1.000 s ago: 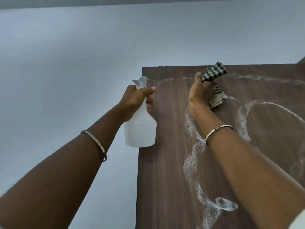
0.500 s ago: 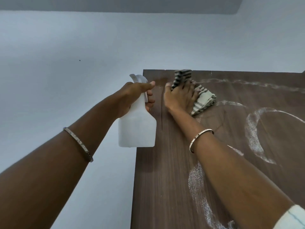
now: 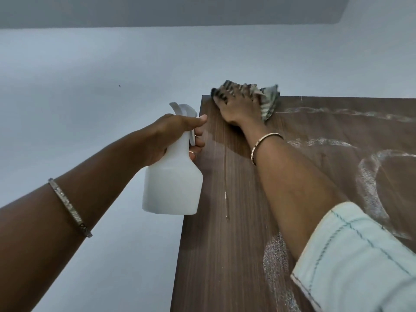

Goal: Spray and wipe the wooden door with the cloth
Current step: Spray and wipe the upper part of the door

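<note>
Cloth (image 3: 266, 102): striped, bunched at the top left corner of door (image 3: 225, 255), partly over its top edge.
Right grip (image 3: 238, 108): released, fingers spread flat over cloth, pressing it to the wood.
Left grip (image 3: 173, 134): clenched round the neck of bottle (image 3: 173, 188), upright, just off the door's left edge.
Foam (image 3: 369, 183): white streaks to the right of and below cloth. Nearest streak starts just beside it and runs right along the top edge, with loops lower down.
Drip (image 3: 226, 199): thin vertical line below right grip.
Coming move, as judged: sweep from the corner rightward, then down, along the streaks. Right grip nearer to foam, left grip clear of the path.
</note>
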`<control>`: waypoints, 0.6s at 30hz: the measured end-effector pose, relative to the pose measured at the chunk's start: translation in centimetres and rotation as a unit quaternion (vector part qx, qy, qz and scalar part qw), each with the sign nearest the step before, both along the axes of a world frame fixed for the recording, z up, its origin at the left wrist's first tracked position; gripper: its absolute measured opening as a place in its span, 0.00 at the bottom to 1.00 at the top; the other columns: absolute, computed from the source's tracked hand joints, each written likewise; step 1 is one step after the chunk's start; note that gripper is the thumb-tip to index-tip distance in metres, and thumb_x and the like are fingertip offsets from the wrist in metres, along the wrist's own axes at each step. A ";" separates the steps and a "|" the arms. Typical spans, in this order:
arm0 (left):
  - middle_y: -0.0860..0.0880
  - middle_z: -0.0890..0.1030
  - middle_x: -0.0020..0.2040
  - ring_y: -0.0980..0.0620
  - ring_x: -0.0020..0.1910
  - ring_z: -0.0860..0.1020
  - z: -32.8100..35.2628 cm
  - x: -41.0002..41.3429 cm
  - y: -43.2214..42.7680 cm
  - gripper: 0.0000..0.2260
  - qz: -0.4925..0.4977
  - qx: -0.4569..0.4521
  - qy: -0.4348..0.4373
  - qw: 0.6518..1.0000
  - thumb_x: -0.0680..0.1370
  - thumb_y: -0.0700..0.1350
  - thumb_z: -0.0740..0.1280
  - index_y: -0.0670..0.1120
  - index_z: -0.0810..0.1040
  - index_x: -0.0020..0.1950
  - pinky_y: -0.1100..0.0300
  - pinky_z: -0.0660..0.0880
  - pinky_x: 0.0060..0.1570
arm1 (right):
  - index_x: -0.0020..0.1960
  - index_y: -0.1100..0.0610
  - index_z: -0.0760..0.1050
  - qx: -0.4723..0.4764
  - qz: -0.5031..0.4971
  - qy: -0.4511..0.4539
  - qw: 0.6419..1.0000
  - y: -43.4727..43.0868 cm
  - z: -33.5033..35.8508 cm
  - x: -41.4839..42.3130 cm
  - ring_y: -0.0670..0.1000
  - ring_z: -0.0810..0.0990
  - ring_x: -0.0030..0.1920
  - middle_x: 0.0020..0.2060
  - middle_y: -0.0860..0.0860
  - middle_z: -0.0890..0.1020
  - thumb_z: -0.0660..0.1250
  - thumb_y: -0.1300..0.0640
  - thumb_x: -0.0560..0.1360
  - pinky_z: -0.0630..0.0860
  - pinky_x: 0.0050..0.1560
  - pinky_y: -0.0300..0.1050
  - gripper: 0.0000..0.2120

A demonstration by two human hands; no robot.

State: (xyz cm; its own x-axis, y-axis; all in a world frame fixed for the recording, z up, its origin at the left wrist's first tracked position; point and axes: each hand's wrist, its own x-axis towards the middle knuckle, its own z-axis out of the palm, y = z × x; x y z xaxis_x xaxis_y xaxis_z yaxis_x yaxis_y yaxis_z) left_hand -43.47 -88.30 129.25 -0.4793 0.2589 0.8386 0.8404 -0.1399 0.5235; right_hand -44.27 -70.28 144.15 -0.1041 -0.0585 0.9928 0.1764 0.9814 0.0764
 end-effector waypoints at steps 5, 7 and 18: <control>0.41 0.81 0.43 0.45 0.40 0.80 0.0 0.5 -0.2 0.14 -0.013 0.026 0.011 1.000 0.79 0.52 0.69 0.41 0.79 0.54 0.61 0.77 0.28 | 0.85 0.46 0.49 0.117 -0.033 -0.046 0.992 -3.0 -4.8 -1.9 0.58 0.40 0.84 0.85 0.49 0.45 0.49 0.42 0.86 0.38 0.81 0.62 0.29; 0.40 0.81 0.43 0.44 0.40 0.80 0.0 0.7 -0.4 0.14 -0.010 0.038 0.019 0.999 0.80 0.51 0.69 0.40 0.79 0.55 0.61 0.77 0.27 | 0.85 0.48 0.52 0.149 -0.034 -0.061 0.986 -3.3 -6.0 -2.0 0.57 0.43 0.84 0.85 0.49 0.46 0.52 0.46 0.86 0.44 0.82 0.61 0.28; 0.42 0.84 0.44 0.47 0.41 0.84 -0.3 -0.6 -1.6 0.16 0.033 0.035 0.024 0.999 0.78 0.54 0.70 0.40 0.80 0.52 0.61 0.79 0.29 | 0.85 0.49 0.54 0.054 0.022 -0.028 0.998 -5.4 -3.5 -1.3 0.60 0.45 0.84 0.85 0.51 0.52 0.49 0.40 0.87 0.38 0.81 0.64 0.29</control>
